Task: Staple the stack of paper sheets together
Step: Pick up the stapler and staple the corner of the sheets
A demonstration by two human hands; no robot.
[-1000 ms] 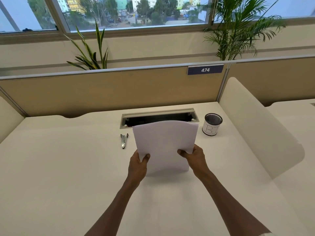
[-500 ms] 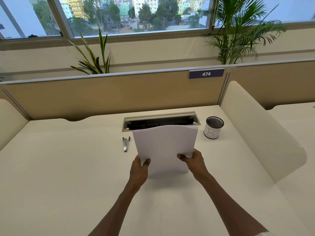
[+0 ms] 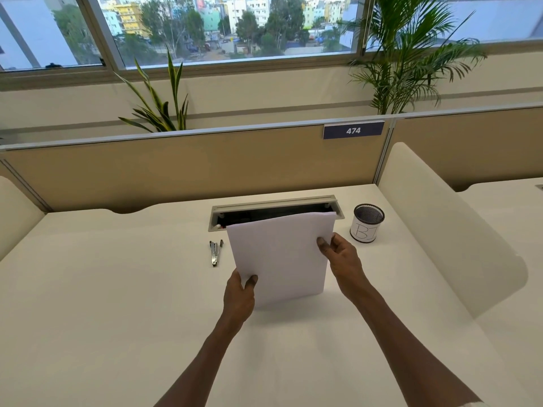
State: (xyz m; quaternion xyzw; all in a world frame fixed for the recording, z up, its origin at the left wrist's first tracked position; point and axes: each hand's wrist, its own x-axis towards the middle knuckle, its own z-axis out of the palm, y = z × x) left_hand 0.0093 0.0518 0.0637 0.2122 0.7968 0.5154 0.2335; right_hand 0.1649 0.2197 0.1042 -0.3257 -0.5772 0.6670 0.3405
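A white stack of paper sheets (image 3: 279, 257) stands upright on its lower edge on the cream desk (image 3: 117, 304), leaning slightly away from me. My left hand (image 3: 239, 292) grips its lower left corner, thumb in front. My right hand (image 3: 338, 257) holds the right edge about halfway up. A small metal stapler (image 3: 215, 252) lies flat on the desk just left of the stack, untouched by either hand.
A mesh pen cup (image 3: 366, 223) labelled "B1" stands to the right of the paper. A cable tray slot (image 3: 274, 201) is recessed in the desk behind the stack. A tan partition (image 3: 191, 168) closes the back, and a cream curved divider (image 3: 440, 224) bounds the right side.
My right hand has slid from the bottom right corner up the right edge of the stack. The sheets now stand straighter on the desk. The left hand stays at the lower left corner.
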